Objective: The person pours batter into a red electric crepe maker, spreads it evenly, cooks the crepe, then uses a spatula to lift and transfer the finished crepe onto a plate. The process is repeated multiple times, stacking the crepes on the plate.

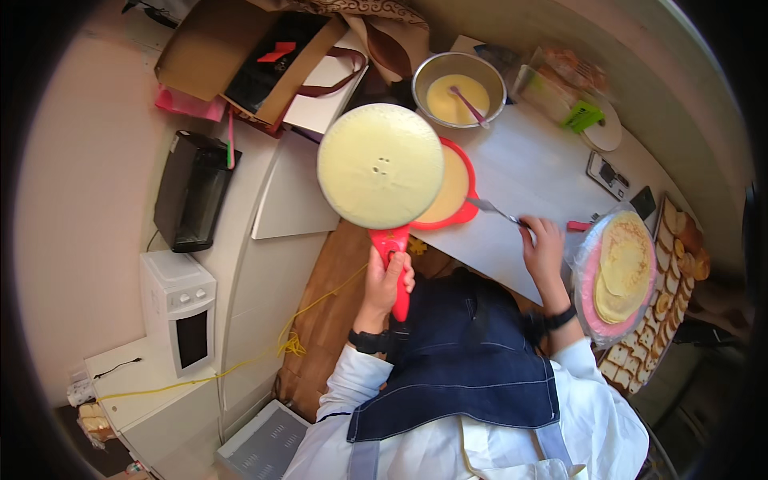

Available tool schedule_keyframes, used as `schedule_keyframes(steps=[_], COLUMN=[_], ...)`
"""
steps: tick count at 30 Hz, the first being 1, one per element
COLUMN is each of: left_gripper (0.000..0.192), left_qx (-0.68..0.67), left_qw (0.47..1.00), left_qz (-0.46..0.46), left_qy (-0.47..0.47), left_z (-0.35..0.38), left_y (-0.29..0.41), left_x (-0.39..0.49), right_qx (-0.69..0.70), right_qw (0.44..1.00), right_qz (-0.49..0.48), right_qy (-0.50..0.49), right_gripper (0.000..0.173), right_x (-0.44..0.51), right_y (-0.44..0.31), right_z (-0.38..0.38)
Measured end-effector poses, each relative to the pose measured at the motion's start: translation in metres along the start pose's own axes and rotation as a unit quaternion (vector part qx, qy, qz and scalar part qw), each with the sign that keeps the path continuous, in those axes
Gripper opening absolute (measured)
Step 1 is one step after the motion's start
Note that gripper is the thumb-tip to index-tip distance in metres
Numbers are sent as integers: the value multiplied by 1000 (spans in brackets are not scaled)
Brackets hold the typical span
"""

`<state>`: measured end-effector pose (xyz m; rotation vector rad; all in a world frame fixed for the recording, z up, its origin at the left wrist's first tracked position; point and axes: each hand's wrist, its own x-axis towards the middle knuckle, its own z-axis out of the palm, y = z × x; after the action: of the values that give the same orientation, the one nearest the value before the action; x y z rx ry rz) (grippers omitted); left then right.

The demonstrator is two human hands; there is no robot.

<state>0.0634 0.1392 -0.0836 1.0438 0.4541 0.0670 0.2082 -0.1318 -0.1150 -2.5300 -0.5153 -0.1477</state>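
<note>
My left hand [389, 279] grips the red handle of an electric crepe maker [380, 166], whose round plate bears a pale layer of batter with a few small holes near the middle. Under its right edge, partly hidden, is a red dish [471, 210] of batter. My right hand [543, 246] holds a metal spatula [492, 207] by its dark handle, the blade over the dish's rim. At the far side stands a steel bowl [418, 96] of batter with a pink spoon [469, 107] in it. To the right, browned crepes [625, 264] lie on a pink, plastic-covered round plate [588, 294].
Bread slices [651, 333] cover a tray at the far right. A phone [608, 175] and a plastic container [543, 93] lie on the white table [528, 156]. Left are an open cardboard box [210, 48], a black oven [195, 192] and a white microwave [180, 306]. A yellow cord [252, 360] trails below.
</note>
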Motion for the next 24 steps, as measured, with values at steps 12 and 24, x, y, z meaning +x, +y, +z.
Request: schedule_keyframes(steps=[12, 24], left_gripper=[31, 35], left_qx=[37, -4], left_qw=[995, 994], left_qz=[8, -32], left_qy=[94, 100], left_z=[-26, -33], left_y=[-3, -11], left_x=[9, 2], right_qx=[-172, 52], right_qw=[977, 989], right_qz=[-123, -59], right_qy=[-39, -122], right_gripper=[14, 18], right_x=[93, 103], right_y=[-2, -56], right_z=[66, -21])
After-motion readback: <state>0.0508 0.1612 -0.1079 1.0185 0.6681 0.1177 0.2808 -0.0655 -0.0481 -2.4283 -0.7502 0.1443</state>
